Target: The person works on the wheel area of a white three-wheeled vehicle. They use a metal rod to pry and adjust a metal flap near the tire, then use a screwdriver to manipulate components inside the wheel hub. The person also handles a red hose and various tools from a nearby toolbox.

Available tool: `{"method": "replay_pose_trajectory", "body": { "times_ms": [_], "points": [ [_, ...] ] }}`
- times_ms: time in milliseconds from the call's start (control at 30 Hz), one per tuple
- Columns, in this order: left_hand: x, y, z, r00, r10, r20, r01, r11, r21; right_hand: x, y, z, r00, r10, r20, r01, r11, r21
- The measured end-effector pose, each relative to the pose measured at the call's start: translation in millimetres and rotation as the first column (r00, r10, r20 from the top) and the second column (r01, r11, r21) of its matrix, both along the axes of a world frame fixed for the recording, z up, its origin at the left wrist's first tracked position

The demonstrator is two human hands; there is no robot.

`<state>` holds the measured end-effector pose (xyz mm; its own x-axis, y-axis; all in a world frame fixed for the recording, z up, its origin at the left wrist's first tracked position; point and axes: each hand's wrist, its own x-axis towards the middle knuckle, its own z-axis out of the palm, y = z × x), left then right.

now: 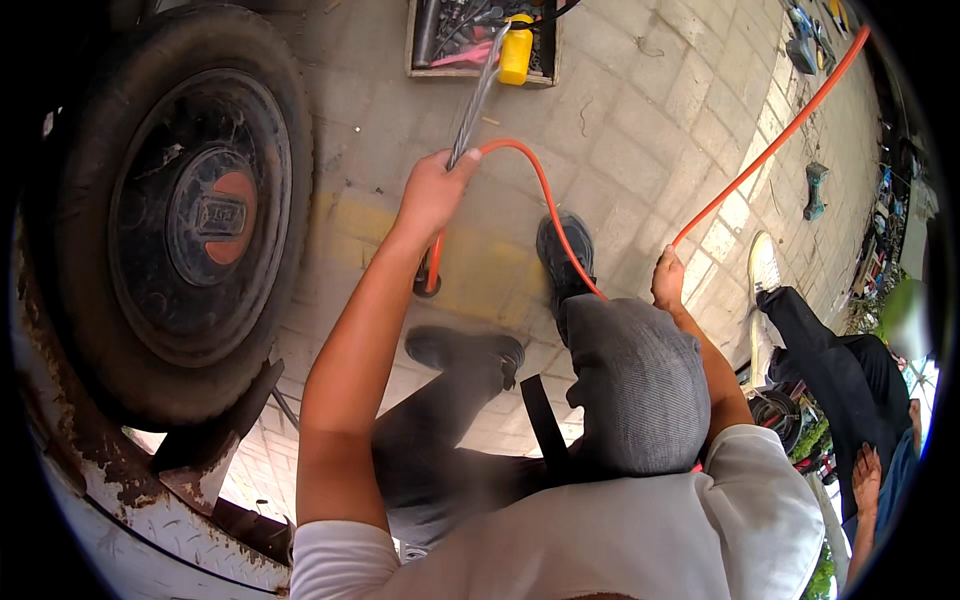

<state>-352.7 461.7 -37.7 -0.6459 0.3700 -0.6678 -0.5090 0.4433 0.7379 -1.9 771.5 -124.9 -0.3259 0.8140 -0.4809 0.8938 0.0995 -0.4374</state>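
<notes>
Your left hand (pixel 438 192) is clamped on the grey rod (pixel 474 105), which points toward the tool tray (pixel 411 45), and your right hand (pixel 668 278) grips the orange hose (pixel 762 157), so handling looks underway, with neither thing set down yet.

A whitish short-sleeved T-shirt (pixel 600 540) is worn with dark grey, finely woven trousers (pixel 645 390) and, farther off, black shoes (pixel 568 258); a flat black strap (pixel 545 425) shows beyond the shirt.
</notes>
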Motion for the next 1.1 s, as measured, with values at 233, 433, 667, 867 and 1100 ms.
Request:
{"method": "replay_pose_trajectory", "body": {
  "times_ms": [233, 433, 667, 867, 1100],
  "points": [
    [-24, 61, 26, 0.767, -0.332, -0.549, 0.383, 0.923, -0.022, 25, 246, 3, 0.937, -0.349, -0.024, 0.305, 0.779, 0.548],
    [-13, -33, 48, 0.676, -0.476, -0.563, 0.406, 0.878, -0.256, -80, 371, 180, 0.805, -0.561, -0.194, 0.447, 0.359, 0.819],
    [83, -134, -72, 0.974, -0.195, -0.118, 0.181, 0.976, -0.118, -289, 225, 130, 0.789, 0.603, 0.119, -0.377, 0.322, 0.869],
    [131, -140, -89, 0.980, -0.196, 0.032, 0.198, 0.972, -0.124, -270, -20, -19, 0.515, 0.852, 0.095, -0.852, 0.498, 0.161],
    [134, -117, -89, 0.888, -0.331, -0.320, 0.302, 0.943, -0.137, -253, -17, -62, 0.701, 0.688, -0.185, -0.597, 0.709, 0.376]
  ]
}}
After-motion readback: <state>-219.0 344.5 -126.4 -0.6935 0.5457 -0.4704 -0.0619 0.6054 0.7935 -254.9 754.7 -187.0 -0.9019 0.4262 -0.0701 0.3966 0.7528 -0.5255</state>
